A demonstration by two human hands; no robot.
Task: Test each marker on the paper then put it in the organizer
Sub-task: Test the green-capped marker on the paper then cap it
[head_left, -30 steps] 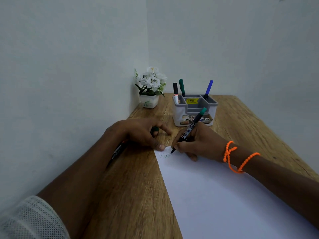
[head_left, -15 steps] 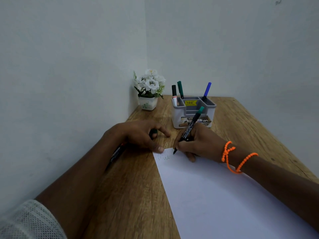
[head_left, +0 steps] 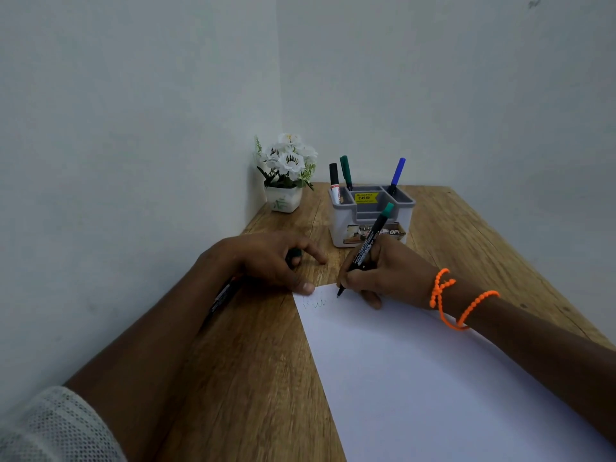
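You are in the testing step. Your right hand (head_left: 383, 275) grips the green marker (head_left: 366, 250) like a pen, its tip down on the far left corner of the paper (head_left: 433, 378), just right of a faint green scribble (head_left: 315, 302). Your left hand (head_left: 266, 261) rests on the table (head_left: 260, 378) with its thumb pinning that corner of the sheet, and its curled fingers hold a small dark green piece, which I judge to be the marker's cap (head_left: 294, 256). Another dark marker (head_left: 221, 300) lies on the table under your left forearm, so there appears to be at least one more to test.

The organizer (head_left: 343, 228) stands just beyond your hands on the far side, already holding a black marker (head_left: 334, 181), a second green one (head_left: 346, 171) and a blue one (head_left: 396, 175). A small pot of white flowers (head_left: 286, 175) sits to its left in the corner.

Next you need to lift the tip, push the cap back on squarely, and stand the marker in a free compartment without knocking those already there.

Compared with a second ago, the scribble reaches further right and the tip has travelled with it; your left hand has not shifted.
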